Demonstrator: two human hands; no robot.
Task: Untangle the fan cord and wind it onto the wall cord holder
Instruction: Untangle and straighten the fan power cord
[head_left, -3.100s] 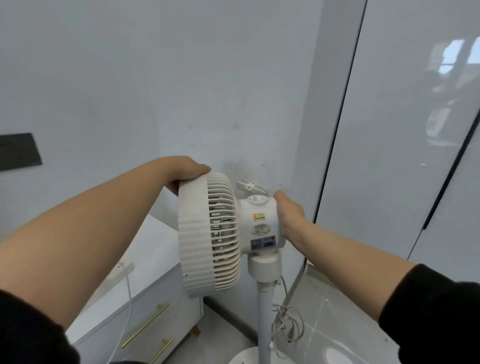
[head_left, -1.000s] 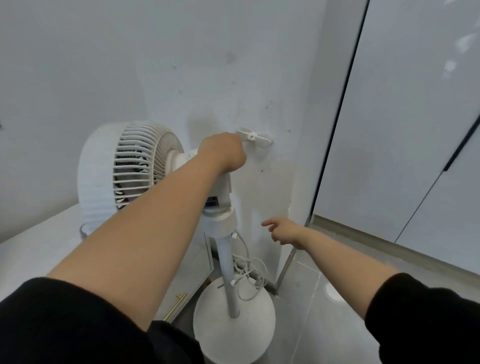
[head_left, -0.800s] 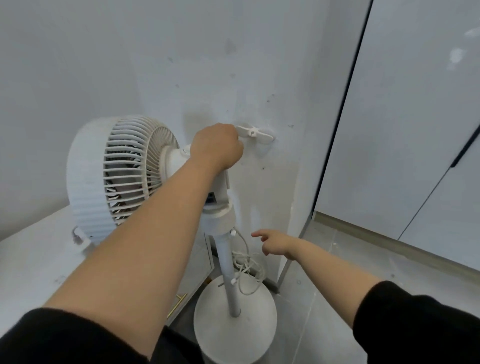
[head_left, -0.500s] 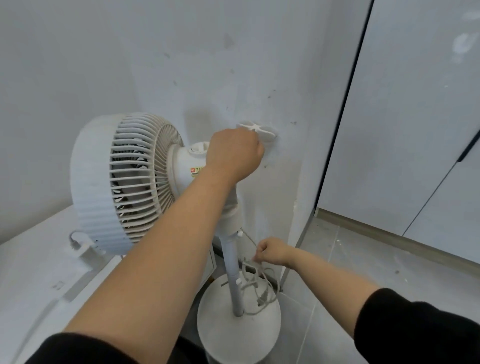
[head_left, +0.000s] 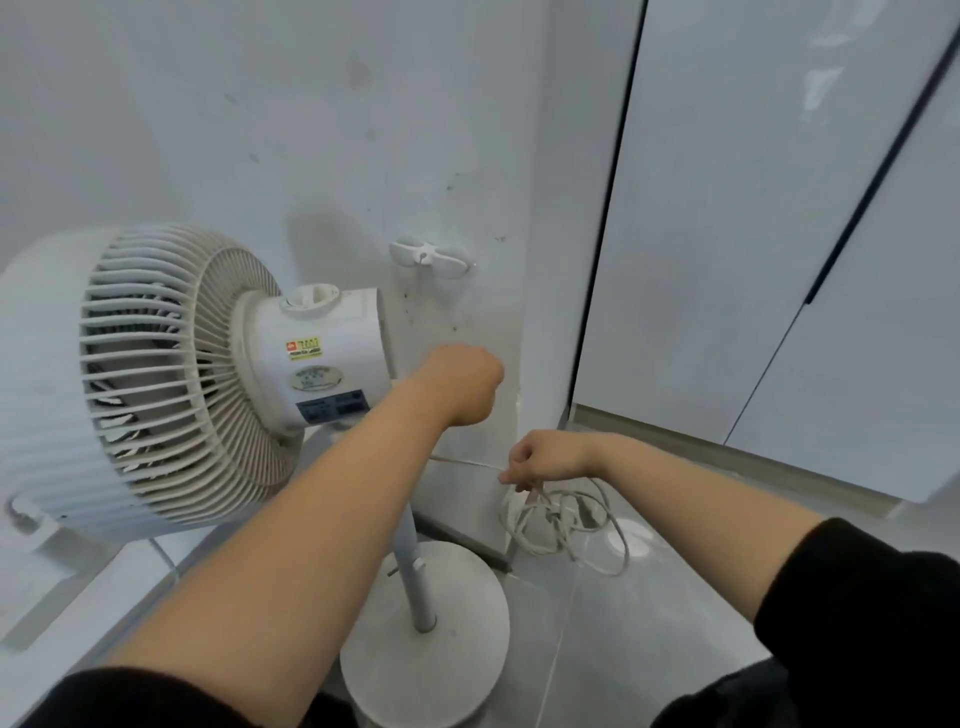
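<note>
While the right hand pinches the fan cord between curled fingers, a tangled knot of white loops hangs from that grip. The knot hangs over the grey tiled floor, just beside the outer corner of the wall. One taut stretch of the cord runs leftward from the pinch and passes out of sight behind the left forearm.

The left hand is balled up close behind the motor housing of the fan, its back to the camera. Whether its fingers are clamped on anything cannot be told.

The wall cord holder, a small white winged bracket, sits on the wall above the left hand. The cord hangs well below the holder and apart from it.

The fan stands on a slim pole rising from a round base on the floor, its grille turned to the left above the edge of a white desk. Glossy white cupboard doors fill the right side of the view.
</note>
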